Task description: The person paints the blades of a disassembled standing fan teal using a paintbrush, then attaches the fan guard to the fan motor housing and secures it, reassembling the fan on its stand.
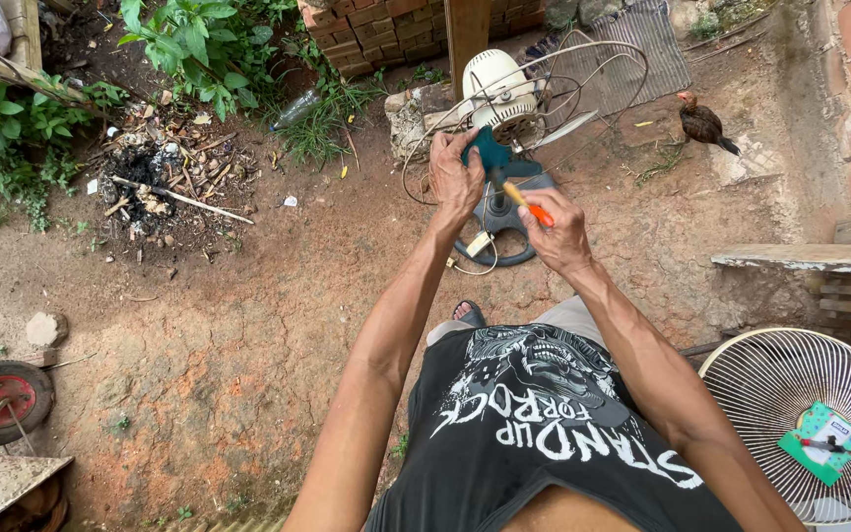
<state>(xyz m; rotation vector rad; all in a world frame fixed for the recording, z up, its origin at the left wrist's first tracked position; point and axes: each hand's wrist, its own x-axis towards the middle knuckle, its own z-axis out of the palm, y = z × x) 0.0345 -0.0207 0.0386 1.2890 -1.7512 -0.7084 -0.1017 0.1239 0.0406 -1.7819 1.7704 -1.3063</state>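
A dismantled white-and-teal fan stands on bare dirt; the left hand, arm stretched out, has its fingers wrapped around the teal neck. The right hand pinches an orange-handled screwdriver, tip toward the neck. At lower right, a green card package lies on a detached white fan grille.

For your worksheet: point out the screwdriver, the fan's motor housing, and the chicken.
screwdriver [534,209], head view, orange handle.
fan's motor housing [496,87], head view, cream rear casing.
chicken [701,122], head view, brown body.
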